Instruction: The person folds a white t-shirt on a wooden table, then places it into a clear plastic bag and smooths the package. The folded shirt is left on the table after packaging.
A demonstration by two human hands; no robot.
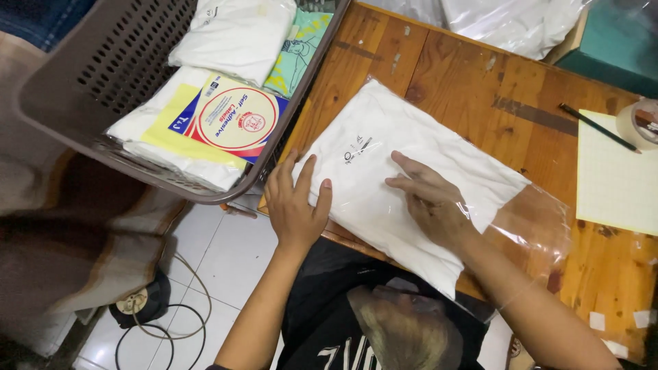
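Observation:
A folded white garment (384, 157) lies in a clear plastic bag (538, 219) on the wooden table (480, 75). The bag's loose end trails off to the right. My left hand (295, 205) rests flat on the garment's near left end, fingers apart. Further right, my right hand (428, 195) lies flat on the garment, fingers spread; it seems to be inside the bag, under the plastic film. Neither hand grips anything.
A brown plastic basket (89, 75) at the left holds bagged white garments, a teal one and a yellow-and-blue label pack (226, 120). A pale grid pad (613, 181), black pen (598, 127) and tape roll (641, 123) lie at right. Cables (171, 322) run over the tiled floor.

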